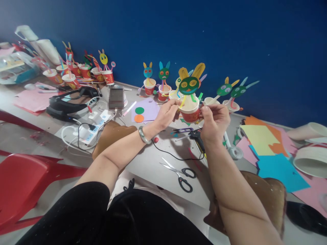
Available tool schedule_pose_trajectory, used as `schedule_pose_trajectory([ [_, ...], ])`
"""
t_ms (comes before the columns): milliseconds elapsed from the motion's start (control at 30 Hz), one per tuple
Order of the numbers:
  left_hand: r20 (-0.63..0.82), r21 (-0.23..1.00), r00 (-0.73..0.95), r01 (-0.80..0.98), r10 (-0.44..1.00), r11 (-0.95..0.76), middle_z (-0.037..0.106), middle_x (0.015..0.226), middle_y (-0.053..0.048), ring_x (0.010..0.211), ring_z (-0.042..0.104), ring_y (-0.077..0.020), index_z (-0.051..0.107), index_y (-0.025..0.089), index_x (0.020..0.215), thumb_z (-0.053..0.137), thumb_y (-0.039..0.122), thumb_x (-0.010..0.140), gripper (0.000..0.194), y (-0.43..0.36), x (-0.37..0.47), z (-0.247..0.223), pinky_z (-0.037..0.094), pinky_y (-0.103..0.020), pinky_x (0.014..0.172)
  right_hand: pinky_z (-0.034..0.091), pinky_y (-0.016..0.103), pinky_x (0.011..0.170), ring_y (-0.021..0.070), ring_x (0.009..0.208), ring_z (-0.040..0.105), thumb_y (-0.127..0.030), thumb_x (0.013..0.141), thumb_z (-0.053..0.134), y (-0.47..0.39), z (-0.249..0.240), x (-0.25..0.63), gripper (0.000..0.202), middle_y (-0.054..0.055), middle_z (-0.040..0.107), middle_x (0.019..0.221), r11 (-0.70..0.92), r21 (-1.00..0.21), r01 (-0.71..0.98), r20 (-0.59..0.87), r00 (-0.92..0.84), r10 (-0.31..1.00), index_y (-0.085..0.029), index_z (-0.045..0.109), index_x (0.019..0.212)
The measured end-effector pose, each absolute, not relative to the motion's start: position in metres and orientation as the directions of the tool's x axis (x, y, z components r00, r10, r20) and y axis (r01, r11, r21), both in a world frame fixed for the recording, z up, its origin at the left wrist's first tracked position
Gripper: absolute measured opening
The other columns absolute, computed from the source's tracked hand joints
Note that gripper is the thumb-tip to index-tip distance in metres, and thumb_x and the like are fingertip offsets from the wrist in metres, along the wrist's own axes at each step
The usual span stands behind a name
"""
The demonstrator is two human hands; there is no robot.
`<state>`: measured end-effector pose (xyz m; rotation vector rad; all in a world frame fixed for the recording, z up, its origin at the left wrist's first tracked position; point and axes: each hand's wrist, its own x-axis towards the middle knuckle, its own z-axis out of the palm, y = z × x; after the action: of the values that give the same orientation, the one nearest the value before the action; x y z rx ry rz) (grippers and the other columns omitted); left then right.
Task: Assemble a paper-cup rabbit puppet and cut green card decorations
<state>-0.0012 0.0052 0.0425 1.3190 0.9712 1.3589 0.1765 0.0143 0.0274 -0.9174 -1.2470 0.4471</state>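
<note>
Between my two hands a red and white paper cup (190, 114) is held up above the table. From it rises a green paper rabbit face (189, 85) with orange ears and eyes and a blue mouth. My left hand (168, 114) pinches the cup's left side near the rim. On the right side, the fingers of my right hand (214, 119) close on the cup, partly hidden behind it. Below the hands lie a glue gun (198, 137) with a black cord, purple-handled snips (184, 130) and black-handled scissors (187, 177).
Similar cup figures (149, 86) line the blue wall. Lilac paper (150, 108) with green and orange circles, a power strip (92, 131) and a black headset (66, 105) are at left. Coloured paper sheets (278, 170) and a tape roll (236, 153) lie at right. A red chair (25, 183) stands left.
</note>
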Motion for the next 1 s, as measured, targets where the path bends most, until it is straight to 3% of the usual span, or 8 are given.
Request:
schedule_pose_trajectory([
  [133,0.253,0.967,0.075,-0.064,0.965,-0.248,0.058,0.059,0.008,0.050,0.054,-0.0093,0.060,0.021,0.108,0.052,0.008,0.091,0.022,0.005,0.000,0.041,0.047,-0.024,0.052,0.057,0.039,0.063,0.0186,0.067,0.063,-0.078,0.083,0.082,0.014,0.028,0.176,0.054,0.001,0.066,0.082,0.601,-0.768,0.220,0.640,0.285,0.713,-0.027,0.065,0.092],
  [367,0.225,0.970,0.058,-0.102,0.973,-0.219,0.068,0.073,0.005,0.061,0.065,-0.0101,0.061,0.018,0.118,0.059,0.010,0.091,0.028,0.005,0.002,0.038,0.052,-0.024,0.059,0.060,0.043,0.068,0.0217,0.072,0.066,-0.074,0.086,0.081,-0.005,0.041,0.169,0.049,0.006,0.070,0.088,0.647,-0.687,0.331,0.724,0.238,0.648,-0.029,0.062,0.094],
  [567,0.248,0.968,0.079,-0.068,0.966,-0.243,0.071,0.079,0.004,0.066,0.067,-0.0094,0.063,0.018,0.118,0.059,0.007,0.092,0.029,0.006,0.002,0.036,0.056,-0.023,0.066,0.055,0.037,0.064,0.0184,0.058,0.059,-0.064,0.093,0.074,-0.024,0.047,0.166,0.041,-0.001,0.068,0.070,0.578,-0.623,0.526,0.689,0.019,0.725,-0.028,0.071,0.112],
  [700,0.268,0.963,0.094,-0.057,0.959,-0.263,0.067,0.079,0.005,0.063,0.063,-0.0079,0.064,0.017,0.121,0.058,0.005,0.091,0.032,0.007,0.004,0.031,0.053,-0.022,0.063,0.049,0.034,0.063,0.0196,0.058,0.062,-0.057,0.100,0.065,-0.023,0.043,0.167,0.040,0.000,0.070,0.068,0.578,-0.505,0.641,0.680,-0.117,0.724,-0.025,0.074,0.122],
  [900,0.278,0.956,0.048,-0.111,0.959,-0.272,0.066,0.082,0.006,0.066,0.066,-0.0092,0.053,0.022,0.126,0.059,0.005,0.090,0.041,0.006,0.009,0.026,0.054,-0.024,0.064,0.025,0.033,0.056,0.0198,0.054,0.054,-0.058,0.102,0.059,-0.015,0.040,0.173,0.037,0.005,0.069,0.066,0.456,-0.347,0.820,0.647,-0.142,0.749,-0.024,0.071,0.095],
  [1000,0.254,0.957,0.027,-0.150,0.967,-0.247,0.068,0.083,0.007,0.063,0.064,-0.0080,0.044,0.023,0.120,0.066,0.007,0.090,0.041,0.004,0.008,0.028,0.052,-0.024,0.061,0.019,0.034,0.057,0.0192,0.053,0.051,-0.057,0.104,0.056,-0.016,0.045,0.175,0.039,0.006,0.068,0.064,0.420,-0.264,0.869,0.628,-0.176,0.759,-0.023,0.067,0.086],
])
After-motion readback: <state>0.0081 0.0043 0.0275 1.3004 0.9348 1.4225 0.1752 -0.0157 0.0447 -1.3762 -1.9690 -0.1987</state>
